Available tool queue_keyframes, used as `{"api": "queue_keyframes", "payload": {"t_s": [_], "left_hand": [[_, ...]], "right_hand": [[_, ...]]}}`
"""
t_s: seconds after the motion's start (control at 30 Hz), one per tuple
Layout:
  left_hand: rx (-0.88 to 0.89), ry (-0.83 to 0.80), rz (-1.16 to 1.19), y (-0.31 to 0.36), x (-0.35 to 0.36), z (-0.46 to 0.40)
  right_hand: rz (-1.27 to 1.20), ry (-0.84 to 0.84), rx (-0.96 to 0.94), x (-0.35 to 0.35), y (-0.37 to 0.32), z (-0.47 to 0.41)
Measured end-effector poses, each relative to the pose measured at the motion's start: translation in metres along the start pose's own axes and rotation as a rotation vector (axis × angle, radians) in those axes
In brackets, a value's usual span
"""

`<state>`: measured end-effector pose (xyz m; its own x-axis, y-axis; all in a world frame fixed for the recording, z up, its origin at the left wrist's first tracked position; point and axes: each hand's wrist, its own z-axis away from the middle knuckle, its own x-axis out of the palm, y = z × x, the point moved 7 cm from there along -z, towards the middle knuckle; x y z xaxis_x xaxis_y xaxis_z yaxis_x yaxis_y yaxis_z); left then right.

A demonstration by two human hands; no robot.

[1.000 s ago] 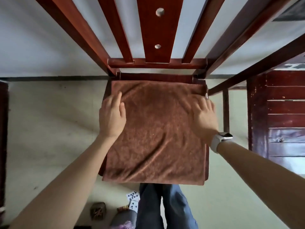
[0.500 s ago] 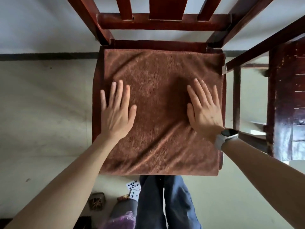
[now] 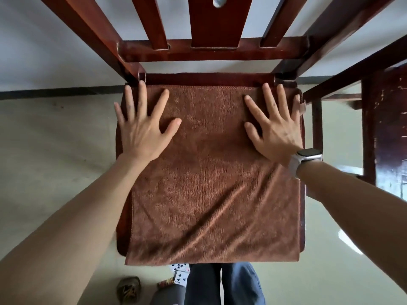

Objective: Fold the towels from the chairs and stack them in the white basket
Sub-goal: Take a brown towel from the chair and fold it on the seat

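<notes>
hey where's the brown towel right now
In the head view the towel lies spread on the chair seat, centre frame, under both flat hands: left hand and right hand near its far edge.

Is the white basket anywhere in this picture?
No, only the brown towel spread on the wooden chair shows, under both flat hands.

Home interior: red wooden chair (image 3: 211, 49), plain wall, pale floor (image 3: 55, 150) w/ playing cards (image 3: 180, 271)
</notes>
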<state>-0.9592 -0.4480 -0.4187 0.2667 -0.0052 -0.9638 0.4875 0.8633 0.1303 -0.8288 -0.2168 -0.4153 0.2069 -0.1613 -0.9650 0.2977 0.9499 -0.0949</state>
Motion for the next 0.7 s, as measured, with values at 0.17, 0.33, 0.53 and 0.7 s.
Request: {"api": "queue_keyframes", "payload": {"t_s": [0.17, 0.33, 0.53, 0.7], "left_hand": [[0.011, -0.079, -0.017, -0.002, -0.001, -0.001], [-0.019, -0.027, 0.125, 0.001, -0.019, 0.016], [-0.084, -0.035, 0.176, 0.013, -0.006, 0.133], [0.168, -0.148, 0.038, 0.038, 0.029, 0.210]], "right_hand": [[-0.204, 0.000, 0.020, -0.013, 0.009, 0.000], [-0.315, 0.214, 0.036, -0.047, 0.020, 0.013], [-0.229, 0.177, -0.103, -0.027, -0.033, 0.121], [-0.071, -0.030, -0.075, 0.025, -0.067, 0.192]]}}
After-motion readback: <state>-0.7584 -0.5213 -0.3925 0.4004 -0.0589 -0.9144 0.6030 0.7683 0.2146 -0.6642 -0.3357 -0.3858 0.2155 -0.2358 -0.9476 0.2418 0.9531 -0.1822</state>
